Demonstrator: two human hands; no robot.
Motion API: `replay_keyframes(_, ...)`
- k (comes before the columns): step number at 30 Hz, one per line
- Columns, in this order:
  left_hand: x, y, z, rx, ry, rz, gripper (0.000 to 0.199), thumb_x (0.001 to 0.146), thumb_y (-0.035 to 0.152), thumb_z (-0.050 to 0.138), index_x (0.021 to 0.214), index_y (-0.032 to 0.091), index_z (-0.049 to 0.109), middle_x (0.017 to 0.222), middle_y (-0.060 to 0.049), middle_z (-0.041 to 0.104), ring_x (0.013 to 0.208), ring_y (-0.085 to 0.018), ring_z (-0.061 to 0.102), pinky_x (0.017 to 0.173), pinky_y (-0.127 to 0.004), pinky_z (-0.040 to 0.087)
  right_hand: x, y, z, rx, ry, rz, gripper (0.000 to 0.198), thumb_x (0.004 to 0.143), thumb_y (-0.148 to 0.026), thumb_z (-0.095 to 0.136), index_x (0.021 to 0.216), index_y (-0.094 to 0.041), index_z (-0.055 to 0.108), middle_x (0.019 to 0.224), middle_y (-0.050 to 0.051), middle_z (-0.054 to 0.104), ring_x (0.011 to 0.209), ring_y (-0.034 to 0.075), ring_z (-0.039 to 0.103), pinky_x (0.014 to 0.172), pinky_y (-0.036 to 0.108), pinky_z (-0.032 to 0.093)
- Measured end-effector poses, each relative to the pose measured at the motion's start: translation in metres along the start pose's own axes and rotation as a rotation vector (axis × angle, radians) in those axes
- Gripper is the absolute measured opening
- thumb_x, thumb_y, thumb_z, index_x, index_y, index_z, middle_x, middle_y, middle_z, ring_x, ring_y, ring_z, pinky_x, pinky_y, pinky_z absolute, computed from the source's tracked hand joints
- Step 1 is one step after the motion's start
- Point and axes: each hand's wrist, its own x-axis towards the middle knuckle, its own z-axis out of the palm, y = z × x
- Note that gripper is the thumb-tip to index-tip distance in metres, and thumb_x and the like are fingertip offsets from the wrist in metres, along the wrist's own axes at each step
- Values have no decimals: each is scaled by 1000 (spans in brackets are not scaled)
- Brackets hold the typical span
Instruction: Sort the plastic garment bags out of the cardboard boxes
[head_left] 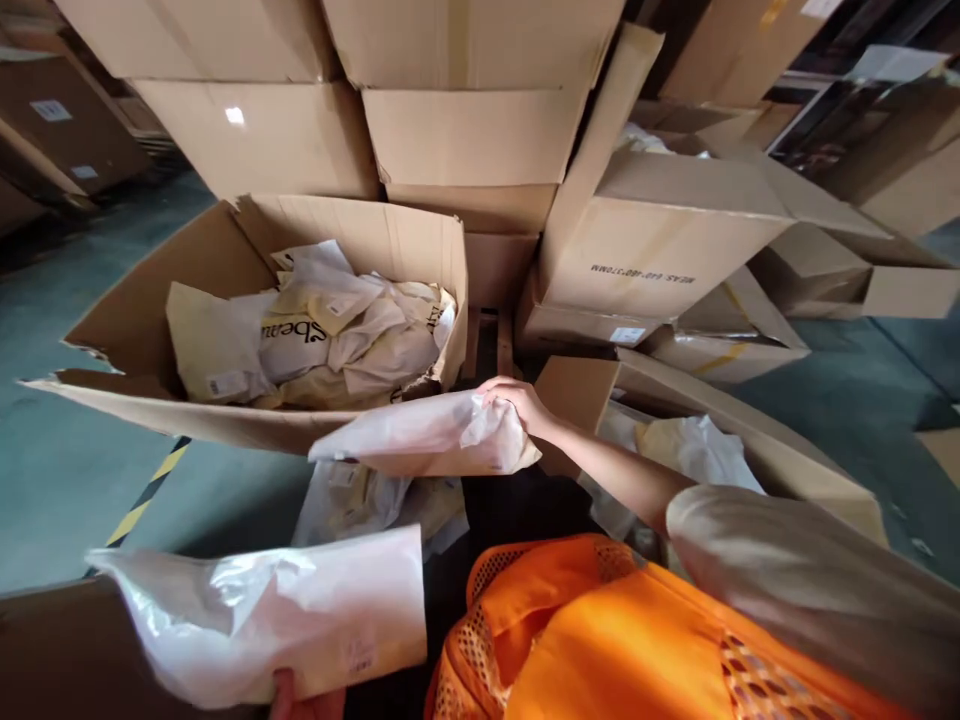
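Observation:
My right hand [517, 402] grips the end of a whitish plastic-wrapped package [420, 432], held level in front of the near wall of an open carton [187, 418]. At the lower left, my left hand [304, 704] has its thumb over the bottom edge of a second plastic-wrapped package [277, 615], which has a small printed label near its right end. The rest of that hand is cut off or behind the package. Inside the open carton lies a heap of similar bagged packages [337, 320], some with black lettering.
Stacked closed cartons [465, 130] stand behind the open one. To my right, another open carton [817, 480] holds more bagged packages [697, 450]. Further bags [360, 500] lie low between the cartons. Yellow-and-black tape [150, 490] marks the green floor at left.

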Motion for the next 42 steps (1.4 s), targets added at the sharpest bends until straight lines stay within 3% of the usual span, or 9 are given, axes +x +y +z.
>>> replay_keyframes(5, 18, -9, 84, -163, 45, -75, 30, 68, 51, 61, 87, 32, 75, 130, 4, 65, 149, -33, 24, 123, -57, 16, 11, 15, -26, -157, -384, -51, 25, 90, -22, 56, 109, -15, 71, 128, 11, 64, 122, 20, 59, 105, 32, 47)
replay_keyframes(8, 41, -14, 131, -212, 39, -79, 25, 77, 46, 56, 83, 28, 73, 111, 3, 73, 143, -27, 37, 122, -47, 22, 14, 13, -47, -308, -757, 4, 65, 77, -11, 66, 141, -16, 53, 150, 10, 46, 145, 27, 36, 119, 41, 33)
replay_keyframes(11, 58, -24, 158, -229, -50, -57, 33, 84, 53, 51, 89, 28, 72, 103, 3, 74, 131, -23, 52, 117, -40, 33, 6, 3, -58, -394, -957, 174, 101, 66, -12, 75, 156, -12, 29, 160, 17, 23, 149, 33, 24, 121, 45, 30)
replay_keyframes(14, 61, -33, 167, -237, -112, -2, 39, 88, 57, 44, 94, 28, 71, 102, 5, 74, 125, -20, 56, 114, -39, 37, -8, -9, -52, -471, -810, 238, 96, 71, -23, 77, 155, -12, 31, 161, 17, 16, 150, 36, 20, 122, 50, 25)
replay_keyframes(19, 52, -36, 163, -191, -167, 41, 39, 85, 58, 53, 95, 24, 69, 96, 1, 74, 119, -23, 59, 109, -41, 42, -27, -10, -28, -210, -376, 145, 36, 97, -28, 47, 124, -17, 67, 150, 8, 46, 139, 20, 45, 119, 33, 33)
replay_keyframes(22, 50, -35, 160, -177, -188, 50, 37, 86, 54, 54, 97, 22, 68, 96, 0, 74, 116, -23, 60, 106, -39, 44, -34, -1, -19, 50, -144, 320, 46, 98, -50, 43, 103, -12, 70, 117, 9, 68, 107, 19, 65, 94, 28, 50)
replay_keyframes(25, 52, -35, 160, -178, -192, 78, 37, 88, 53, 51, 96, 21, 67, 94, 0, 73, 111, -22, 62, 103, -38, 46, -35, 5, -15, 182, 13, 520, 61, 89, -70, 46, 77, -12, 62, 73, 4, 64, 70, 15, 62, 64, 23, 47)
replay_keyframes(31, 54, -35, 157, -161, -287, 112, 40, 84, 55, 58, 104, 21, 67, 93, 1, 73, 107, -23, 62, 102, -44, 45, -30, 5, -18, 382, 53, 570, 61, 80, -74, 57, 70, -14, 59, 65, 1, 57, 64, 13, 57, 60, 22, 44)
replay_keyframes(42, 50, -32, 164, -281, -108, 11, 35, 93, 46, 44, 94, 21, 69, 83, 5, 73, 84, -15, 65, 117, -40, 31, -23, 13, -18, 762, 122, 634, 59, 77, -72, 66, 76, -13, 63, 73, 4, 67, 70, 16, 65, 66, 25, 54)
